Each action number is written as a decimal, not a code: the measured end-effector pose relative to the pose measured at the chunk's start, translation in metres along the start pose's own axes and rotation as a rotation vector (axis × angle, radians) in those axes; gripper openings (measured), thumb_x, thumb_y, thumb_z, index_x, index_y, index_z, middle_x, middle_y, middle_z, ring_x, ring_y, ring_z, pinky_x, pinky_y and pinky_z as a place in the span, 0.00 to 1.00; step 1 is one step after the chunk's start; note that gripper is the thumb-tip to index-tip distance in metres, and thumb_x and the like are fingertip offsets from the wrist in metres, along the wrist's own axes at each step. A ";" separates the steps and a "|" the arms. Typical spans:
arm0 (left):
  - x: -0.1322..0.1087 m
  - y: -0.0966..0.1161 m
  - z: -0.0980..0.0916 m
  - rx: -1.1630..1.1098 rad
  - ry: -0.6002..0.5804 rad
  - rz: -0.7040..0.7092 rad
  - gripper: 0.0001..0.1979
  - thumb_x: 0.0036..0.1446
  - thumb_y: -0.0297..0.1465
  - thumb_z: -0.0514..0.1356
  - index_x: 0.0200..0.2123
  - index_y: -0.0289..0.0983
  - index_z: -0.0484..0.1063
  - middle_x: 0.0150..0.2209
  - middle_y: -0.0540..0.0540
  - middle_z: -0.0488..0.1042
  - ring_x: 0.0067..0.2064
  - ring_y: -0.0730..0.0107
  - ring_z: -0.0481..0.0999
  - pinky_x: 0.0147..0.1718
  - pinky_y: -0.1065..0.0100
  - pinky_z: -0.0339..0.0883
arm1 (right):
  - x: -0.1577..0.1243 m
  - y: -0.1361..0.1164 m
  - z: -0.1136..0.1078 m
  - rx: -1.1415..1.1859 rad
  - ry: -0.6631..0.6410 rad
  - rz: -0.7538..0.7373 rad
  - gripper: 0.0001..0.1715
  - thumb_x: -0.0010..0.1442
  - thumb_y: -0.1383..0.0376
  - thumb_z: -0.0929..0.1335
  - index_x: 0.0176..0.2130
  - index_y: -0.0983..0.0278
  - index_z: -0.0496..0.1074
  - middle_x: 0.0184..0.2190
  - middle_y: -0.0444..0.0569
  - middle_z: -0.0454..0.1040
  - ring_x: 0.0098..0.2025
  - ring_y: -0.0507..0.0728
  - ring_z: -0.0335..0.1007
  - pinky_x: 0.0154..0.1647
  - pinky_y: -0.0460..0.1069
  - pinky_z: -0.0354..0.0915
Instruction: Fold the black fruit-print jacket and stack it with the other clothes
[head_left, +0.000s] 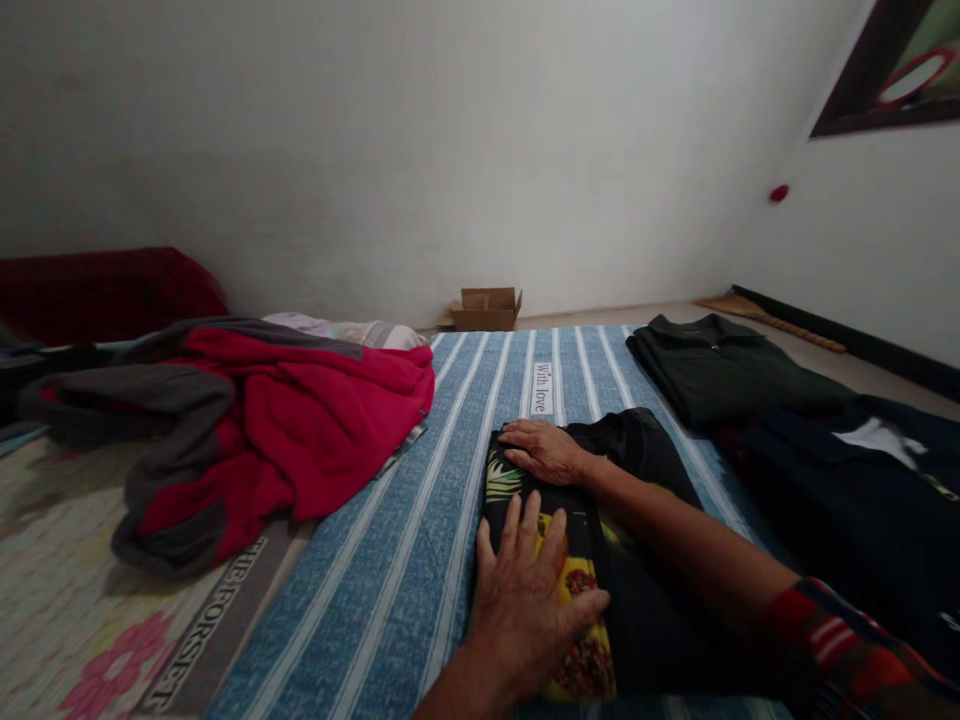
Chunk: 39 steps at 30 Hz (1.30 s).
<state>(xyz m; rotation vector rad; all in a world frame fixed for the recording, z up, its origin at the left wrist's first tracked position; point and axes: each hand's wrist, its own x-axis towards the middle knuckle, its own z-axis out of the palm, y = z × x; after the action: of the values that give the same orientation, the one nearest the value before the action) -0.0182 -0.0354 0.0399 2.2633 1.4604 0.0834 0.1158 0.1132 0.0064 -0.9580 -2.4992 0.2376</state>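
A black garment with a yellow and green print lies folded on the blue striped bedsheet. My left hand rests flat on its near left edge, fingers spread. My right hand lies flat on its far left corner, fingers stretched out. Neither hand holds anything.
A red and grey garment is heaped on the left over a floral sheet. A dark green shirt and a dark navy garment lie on the right. A small cardboard box stands by the far wall.
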 end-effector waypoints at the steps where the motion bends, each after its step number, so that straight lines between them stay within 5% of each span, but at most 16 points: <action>1: 0.000 0.001 -0.001 0.018 0.004 -0.003 0.41 0.50 0.55 0.52 0.63 0.42 0.53 0.67 0.39 0.39 0.66 0.46 0.35 0.58 0.39 0.25 | 0.000 -0.004 -0.006 -0.028 0.008 0.018 0.22 0.66 0.58 0.57 0.52 0.65 0.68 0.53 0.55 0.68 0.58 0.59 0.58 0.57 0.54 0.54; 6: 0.002 0.004 -0.007 0.100 0.027 -0.011 0.41 0.50 0.57 0.50 0.62 0.40 0.56 0.66 0.37 0.42 0.66 0.45 0.35 0.59 0.40 0.25 | -0.017 -0.028 -0.048 -0.199 0.108 0.182 0.19 0.65 0.58 0.60 0.49 0.64 0.69 0.53 0.54 0.67 0.58 0.61 0.58 0.57 0.56 0.52; 11: -0.011 0.008 0.000 0.098 0.111 -0.004 0.40 0.51 0.55 0.51 0.62 0.38 0.58 0.66 0.37 0.44 0.66 0.46 0.37 0.60 0.41 0.27 | -0.069 -0.046 -0.070 -0.249 0.171 0.443 0.16 0.63 0.60 0.61 0.45 0.65 0.72 0.50 0.56 0.69 0.54 0.61 0.62 0.55 0.55 0.55; 17: -0.043 0.021 0.026 -0.007 0.226 0.081 0.37 0.52 0.52 0.55 0.61 0.38 0.59 0.66 0.39 0.47 0.66 0.49 0.42 0.61 0.40 0.32 | -0.120 -0.059 -0.049 -0.215 0.191 0.509 0.23 0.62 0.54 0.61 0.49 0.64 0.70 0.53 0.56 0.68 0.58 0.64 0.58 0.57 0.59 0.54; 24: -0.074 0.008 0.046 -0.153 0.518 0.085 0.26 0.56 0.32 0.55 0.59 0.34 0.60 0.63 0.38 0.55 0.64 0.55 0.52 0.60 0.48 0.51 | -0.134 -0.070 -0.033 -0.210 0.168 0.530 0.26 0.62 0.52 0.60 0.50 0.66 0.71 0.53 0.57 0.68 0.56 0.64 0.62 0.55 0.59 0.58; 27: -0.073 -0.010 0.042 -0.343 0.613 -0.097 0.25 0.57 0.32 0.52 0.57 0.33 0.61 0.61 0.37 0.60 0.62 0.57 0.59 0.58 0.53 0.56 | -0.135 -0.072 -0.029 -0.193 0.173 0.530 0.26 0.62 0.52 0.60 0.49 0.65 0.71 0.53 0.57 0.68 0.56 0.64 0.62 0.56 0.59 0.58; 31: -0.067 -0.023 0.035 -0.567 0.558 -0.285 0.27 0.54 0.35 0.54 0.56 0.28 0.63 0.56 0.34 0.67 0.58 0.56 0.65 0.57 0.55 0.57 | -0.135 -0.076 -0.024 -0.162 0.170 0.512 0.25 0.61 0.52 0.60 0.49 0.65 0.71 0.52 0.56 0.69 0.55 0.64 0.63 0.55 0.59 0.57; 39: -0.044 -0.025 0.035 -0.588 0.584 -0.274 0.30 0.53 0.36 0.53 0.57 0.28 0.60 0.58 0.34 0.63 0.60 0.57 0.61 0.60 0.58 0.52 | -0.122 -0.092 -0.027 -0.159 0.115 0.533 0.23 0.62 0.55 0.61 0.50 0.66 0.70 0.52 0.57 0.68 0.53 0.63 0.63 0.54 0.56 0.57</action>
<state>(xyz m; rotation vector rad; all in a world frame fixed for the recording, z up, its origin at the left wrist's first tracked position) -0.0486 -0.0772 0.0067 1.6033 1.7128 1.0153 0.1539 -0.0368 0.0164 -1.6455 -2.1388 0.1422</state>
